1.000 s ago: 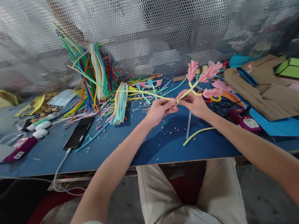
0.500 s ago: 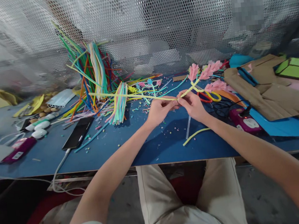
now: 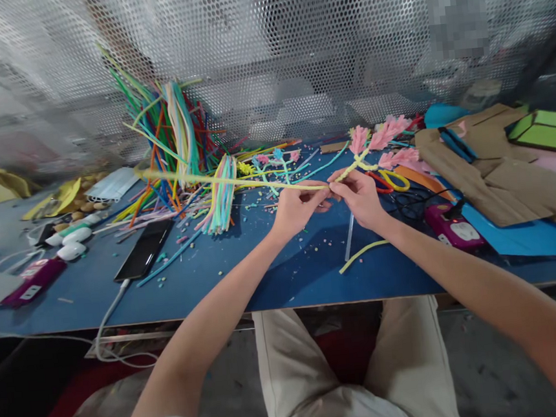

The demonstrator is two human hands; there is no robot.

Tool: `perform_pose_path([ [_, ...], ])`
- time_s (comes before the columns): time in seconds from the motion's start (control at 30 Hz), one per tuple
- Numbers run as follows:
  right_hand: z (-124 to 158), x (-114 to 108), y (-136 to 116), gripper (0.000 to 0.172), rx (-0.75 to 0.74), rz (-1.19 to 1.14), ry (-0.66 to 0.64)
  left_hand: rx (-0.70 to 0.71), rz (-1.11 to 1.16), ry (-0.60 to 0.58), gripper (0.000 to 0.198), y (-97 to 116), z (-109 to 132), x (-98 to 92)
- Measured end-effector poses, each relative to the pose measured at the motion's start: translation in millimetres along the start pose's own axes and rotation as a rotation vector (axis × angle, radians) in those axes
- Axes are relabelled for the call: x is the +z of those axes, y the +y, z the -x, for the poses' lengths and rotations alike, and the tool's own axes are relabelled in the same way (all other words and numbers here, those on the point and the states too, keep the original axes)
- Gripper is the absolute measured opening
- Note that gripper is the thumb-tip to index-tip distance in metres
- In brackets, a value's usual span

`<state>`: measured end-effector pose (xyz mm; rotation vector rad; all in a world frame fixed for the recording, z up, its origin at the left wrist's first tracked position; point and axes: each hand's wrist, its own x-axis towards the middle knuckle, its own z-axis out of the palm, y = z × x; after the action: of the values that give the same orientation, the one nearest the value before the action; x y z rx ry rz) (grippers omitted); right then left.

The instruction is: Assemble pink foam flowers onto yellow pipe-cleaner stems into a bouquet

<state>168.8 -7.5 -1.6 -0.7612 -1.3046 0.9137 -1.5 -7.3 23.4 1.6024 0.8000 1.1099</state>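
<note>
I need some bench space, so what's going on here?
A seated person pinches a yellow pipe-cleaner stem with both bare hands above the blue table. The left hand and right hand meet almost fingertip to fingertip at its middle; its long bare end runs off left, and pink fuzzy flowers sit on the end beyond the right hand. A heap of coloured pipe cleaners lies behind, a phone to the left, cardboard pieces to the right.

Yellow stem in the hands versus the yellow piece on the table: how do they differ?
The held stem is long, pinched by the left hand and right hand; the loose piece is short, curved and lies untouched. The held stem carries pink tufts; the loose piece is bare. Both are yellow.
</note>
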Motion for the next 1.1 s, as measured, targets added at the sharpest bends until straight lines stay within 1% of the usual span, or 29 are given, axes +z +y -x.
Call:
perform_pose_path([
  [0.1,-2,-5,2,0.014,-0.027,0.012,-0.01,-0.03,0.038,-0.029,0.039,2,-1,-0.7],
  [0.17,-4,-10,2,0.016,-0.032,-0.011,-0.049,-0.076,0.107,-0.063,0.038,3,-1,-1.7],
  [0.2,-5,-13,2,0.017,-0.028,-0.035,-0.095,-0.109,0.154,-0.088,0.037,4,-1,-2.6],
  [0.3,-9,-21,-4,0.019,-0.001,-0.097,-0.289,-0.223,0.318,-0.178,0.033,6,-2,-6.7],
  [0.37,-11,-25,-11,0.019,0.001,-0.097,-0.377,-0.293,0.416,-0.224,0.03,6,-2,-9.4],
  [0.43,-12,-27,-17,0.019,-0.009,-0.074,-0.4,-0.34,0.485,-0.259,0.028,6,-3,-11.2],
  [0.5,-11,-27,-24,0.021,-0.014,-0.039,-0.397,-0.353,0.517,-0.297,0.027,6,-3,-11.8],
  [0.6,-10,-26,-32,0.027,0.007,0.022,-0.403,-0.333,0.508,-0.348,0.029,8,-2,-11.1],
  [0.67,-10,-25,-36,0.031,0.033,0.06,-0.398,-0.302,0.47,-0.347,0.03,9,-1,-10.2],
  [0.77,-11,-25,-36,0.037,0.056,0.087,-0.34,-0.219,0.373,-0.28,0.031,6,-1,-9.2],
  [0.83,-12,-25,-34,0.04,0.064,0.098,-0.302,-0.135,0.286,-0.237,0.032,4,-2,-9.7],
  [0.97,-16,-27,-24,0.038,0.11,0.142,-0.309,0.029,0.071,-0.174,0.036,0,-4,-11.7],
  [1.03,-16,-28,-17,0.035,0.106,0.134,-0.31,0.037,0.042,-0.149,0.038,-2,-5,-11.6],
  [1.1,-16,-27,-12,0.033,0.087,0.07,-0.287,-0.017,0.099,-0.142,0.039,-4,-5,-10.3],
])
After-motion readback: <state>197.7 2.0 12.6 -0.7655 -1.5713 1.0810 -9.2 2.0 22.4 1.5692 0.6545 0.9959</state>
